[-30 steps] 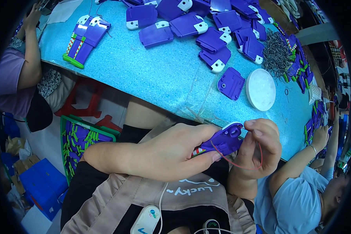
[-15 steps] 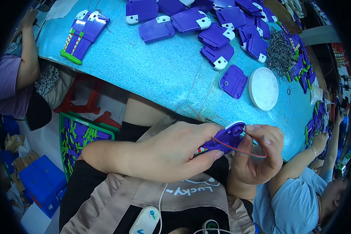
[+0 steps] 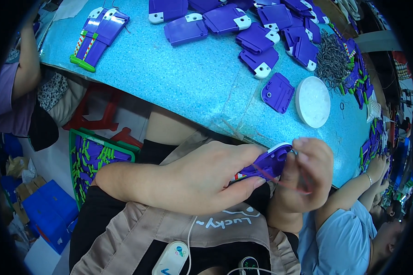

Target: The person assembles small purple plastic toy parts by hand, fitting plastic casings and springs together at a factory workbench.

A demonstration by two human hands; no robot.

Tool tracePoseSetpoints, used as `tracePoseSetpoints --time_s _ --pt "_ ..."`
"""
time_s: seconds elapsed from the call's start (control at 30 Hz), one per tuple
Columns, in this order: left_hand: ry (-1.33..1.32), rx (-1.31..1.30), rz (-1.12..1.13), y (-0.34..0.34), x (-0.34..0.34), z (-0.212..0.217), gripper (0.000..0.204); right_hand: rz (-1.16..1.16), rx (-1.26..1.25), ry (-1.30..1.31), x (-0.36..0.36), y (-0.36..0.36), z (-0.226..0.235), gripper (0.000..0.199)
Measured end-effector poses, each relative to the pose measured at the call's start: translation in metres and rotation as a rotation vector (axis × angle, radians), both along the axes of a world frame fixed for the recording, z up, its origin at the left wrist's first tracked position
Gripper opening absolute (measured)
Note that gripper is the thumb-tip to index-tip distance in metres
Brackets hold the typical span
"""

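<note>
My left hand (image 3: 211, 176) is closed around a purple plastic toy wing (image 3: 273, 164) with a white rim, held above my lap at the table's front edge. A bit of red-and-white stripe shows under my fingers. At the wing's right end, my right hand (image 3: 309, 172) pinches a thin red-and-grey wire or cord (image 3: 289, 185) close to the hole there. Motion smears the loose loop of it below. Beyond my hands, a single purple shell (image 3: 278, 93) lies inside-up beside a round white dish (image 3: 313, 101).
Several purple-and-white shells (image 3: 225, 19) cover the far table, beside a heap of grey wire rings (image 3: 331, 57). A fuller wing with green tip (image 3: 96, 39) lies far left. A green crate (image 3: 134, 156) of parts stands lower left. Co-workers sit left and right (image 3: 344, 238).
My right hand has shifted slightly up and turned at the wing's end, and the red cord's loop now swings closer to my palm. The left hand keeps its grip.
</note>
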State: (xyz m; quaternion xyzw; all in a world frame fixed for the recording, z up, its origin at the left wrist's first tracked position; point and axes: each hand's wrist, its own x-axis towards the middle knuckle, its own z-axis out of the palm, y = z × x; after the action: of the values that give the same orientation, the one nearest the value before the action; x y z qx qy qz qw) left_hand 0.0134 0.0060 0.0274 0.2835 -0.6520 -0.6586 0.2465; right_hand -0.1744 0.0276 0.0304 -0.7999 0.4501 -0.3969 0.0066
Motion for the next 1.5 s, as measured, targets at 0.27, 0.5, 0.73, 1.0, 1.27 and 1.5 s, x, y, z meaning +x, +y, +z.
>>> tracePoseSetpoints --time_s 0.27,0.5,0.73,1.0,1.27,1.5 --pt "0.253 0.385 -0.239 0.0 0.011 0.008 0.021 -0.111 0.566 -0.506 -0.034 -0.043 0.002 0.015" --pt "0.201 0.434 0.084 0.003 0.004 0.004 0.024 0.061 0.267 -0.024 0.009 -0.01 0.032 0.02" --pt "-0.019 -0.048 -0.014 -0.005 -0.001 0.001 0.021 0.082 0.395 -0.286 0.015 -0.011 0.012 0.03" --pt "0.031 0.111 0.02 -0.005 -0.003 0.006 0.024 0.039 0.483 -0.42 0.012 -0.01 0.012 0.035" --pt "-0.044 -0.428 0.341 0.007 -0.015 -0.015 0.027 -0.067 0.223 0.007 0.022 -0.004 0.015 0.018" --pt "-0.036 -0.303 0.062 -0.005 -0.002 -0.002 0.024 0.066 0.346 -0.37 0.009 -0.011 0.009 0.038"
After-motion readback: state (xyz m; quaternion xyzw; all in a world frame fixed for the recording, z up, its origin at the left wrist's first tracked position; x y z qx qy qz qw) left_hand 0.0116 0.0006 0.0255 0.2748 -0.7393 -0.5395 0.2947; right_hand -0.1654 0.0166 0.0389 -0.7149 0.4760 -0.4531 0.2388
